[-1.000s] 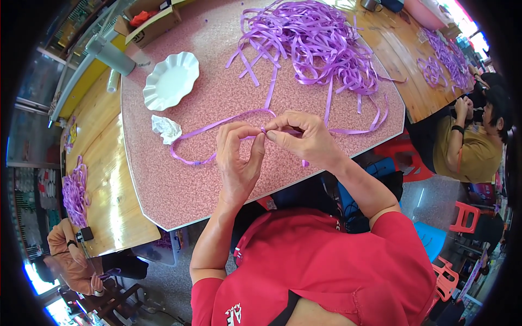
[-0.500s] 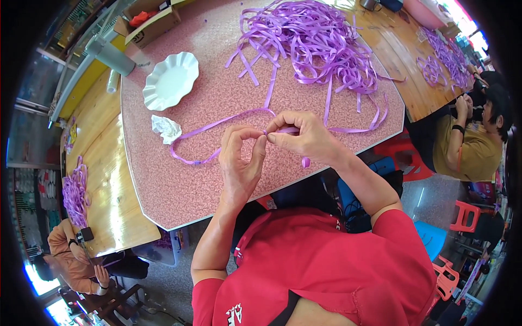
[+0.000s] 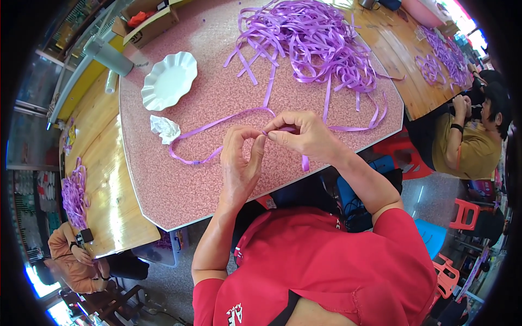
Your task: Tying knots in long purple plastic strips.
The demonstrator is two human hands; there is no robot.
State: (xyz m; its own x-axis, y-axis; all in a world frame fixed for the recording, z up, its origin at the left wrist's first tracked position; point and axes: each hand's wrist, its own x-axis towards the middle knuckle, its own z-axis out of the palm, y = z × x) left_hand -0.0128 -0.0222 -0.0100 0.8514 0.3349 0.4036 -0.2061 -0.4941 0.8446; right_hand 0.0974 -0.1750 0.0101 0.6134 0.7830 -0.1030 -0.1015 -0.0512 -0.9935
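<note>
Both my hands meet over the near part of the pink speckled table (image 3: 179, 190), pinching one purple ribbon (image 3: 217, 123). My left hand (image 3: 242, 160) holds it between thumb and forefinger. Right beside those fingertips, my right hand (image 3: 302, 136) grips the same ribbon, its fingers curled. A short end hangs below my right hand. From my hands the ribbon loops out to the left across the tabletop, with a small darker blue-purple spot on its lower run. What exactly sits between the fingertips is too small to make out. Beyond lies a large tangled heap of purple ribbons (image 3: 310, 43).
Left of the loop lie a crumpled white tissue (image 3: 165, 129) and a scalloped white plate (image 3: 169, 81). A grey-green tumbler (image 3: 109, 57) and a cardboard box (image 3: 144, 24) stand at the far left. Co-workers sit at wooden tables on both sides, near more purple ribbon (image 3: 75, 193).
The ribbon end below my right hand now hangs longer and straighter. My hands stay almost in place, still pinching. The co-worker at the left has shifted their hands.
</note>
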